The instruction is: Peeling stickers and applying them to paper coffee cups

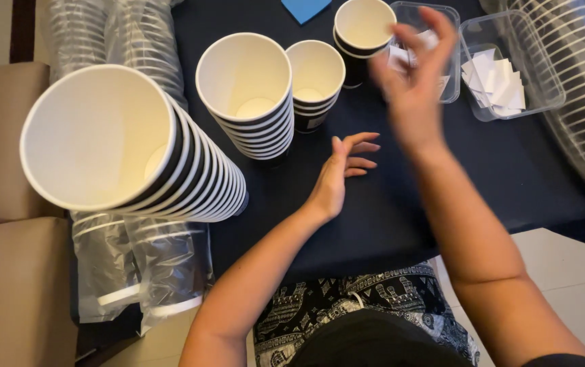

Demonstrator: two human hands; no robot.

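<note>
A person's right hand [415, 88], raised and motion-blurred, hovers over a clear plastic tub [450, 41] at the far right, fingers pinched around what looks like a small white paper slip [398, 58]; the blur leaves the grip uncertain. The left hand [341, 175] rests open and empty on the dark tablecloth [374, 224], near the middle. Just left of the raised hand stands a short stack of paper cups [362, 37]; taller stacks [248, 95] lean nearer and further left. A second tub of slips [503, 68] sits right. Judged here, one slip per pinch is the careful way.
</note>
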